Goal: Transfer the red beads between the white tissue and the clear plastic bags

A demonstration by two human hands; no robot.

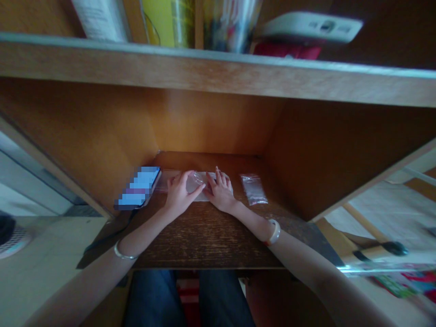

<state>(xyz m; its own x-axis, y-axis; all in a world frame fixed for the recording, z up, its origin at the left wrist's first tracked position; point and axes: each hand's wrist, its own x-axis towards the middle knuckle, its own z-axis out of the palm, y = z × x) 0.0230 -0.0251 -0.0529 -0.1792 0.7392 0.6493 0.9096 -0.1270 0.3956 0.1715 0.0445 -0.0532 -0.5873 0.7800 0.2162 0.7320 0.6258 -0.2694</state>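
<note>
**Clear plastic bag (pixel 177 180) under both hands, at back of wooden desktop (pixel 204 238)**

Containers: two, both lying flat on the desktop. Clear plastic bag long, positioned between phone and second bag, with a white flat item visible through the film toward the right end; kind of item not determinable. Smaller plastic bag (pixel 252 189) just right of the right hand, not touching either hand, holding pinkish contents too small to identify.

Hands: two. Left hand (pixel 182 193) resting on the bag, fingers together and angled rightward, tips on the film. Right hand (pixel 220 190) on the bag's right portion, fingers slightly apart, tips on the film. Fingertips of both hands nearly meeting. Firm grip on the film not determinable.

Other items: one phone (pixel 138 187), screen obscured, at the bag's left end; one black cable (pixel 109 234) running from it toward the desk's front edge. One metal bangle (pixel 126 254) on left wrist; one white bangle (pixel 274 231) on right wrist. One wooden shelf (pixel 204 68) overhead, with blurred items on top.
</note>
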